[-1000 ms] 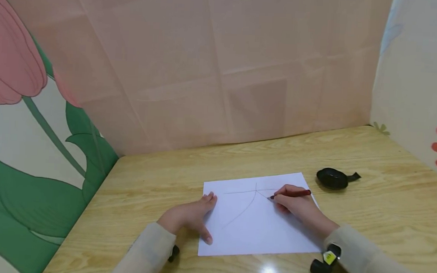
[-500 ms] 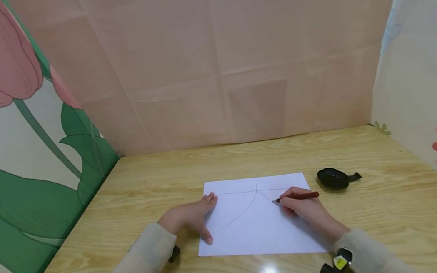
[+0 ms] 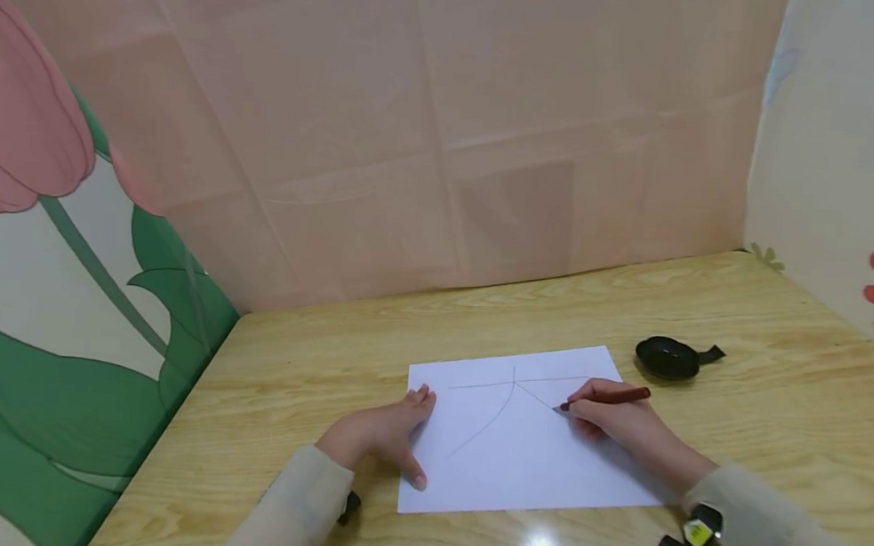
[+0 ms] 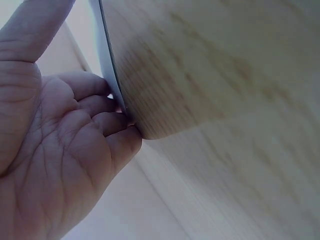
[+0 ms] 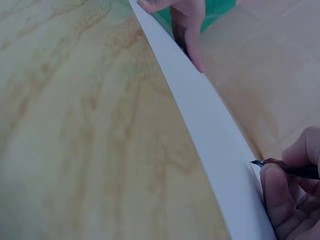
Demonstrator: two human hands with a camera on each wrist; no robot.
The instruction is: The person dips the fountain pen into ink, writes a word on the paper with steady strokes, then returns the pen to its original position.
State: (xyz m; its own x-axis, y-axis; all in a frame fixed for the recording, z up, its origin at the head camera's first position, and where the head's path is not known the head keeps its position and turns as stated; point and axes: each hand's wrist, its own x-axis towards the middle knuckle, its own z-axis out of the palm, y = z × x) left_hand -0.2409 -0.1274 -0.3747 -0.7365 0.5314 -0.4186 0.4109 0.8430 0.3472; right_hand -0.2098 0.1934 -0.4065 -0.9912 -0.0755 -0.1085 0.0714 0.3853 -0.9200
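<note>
A white sheet of paper (image 3: 500,469) lies on the wooden table, bearing a thin near-horizontal line, a short upright stroke, a curve down to the left and a slanting line down to the right. My right hand (image 3: 616,413) pinches a dark red pen (image 3: 628,395), its tip at the lower end of the slanting line. In the right wrist view the dark pen tip (image 5: 257,163) shows against the paper. My left hand (image 3: 385,433) rests on the sheet's left edge, thumb and fingers spread apart. The left wrist view shows its palm (image 4: 65,145) with fingertips at the paper's edge.
A small black pan-shaped dish (image 3: 668,358) with a short handle sits on the wooden table (image 3: 312,357) beyond the paper's right corner. A pink cloth backdrop (image 3: 338,175) closes off the back; printed flower panels stand left and right.
My right hand has slid right and slightly down with the pen, and the slanting line on the paper has grown longer. The left hand stays where it was.
</note>
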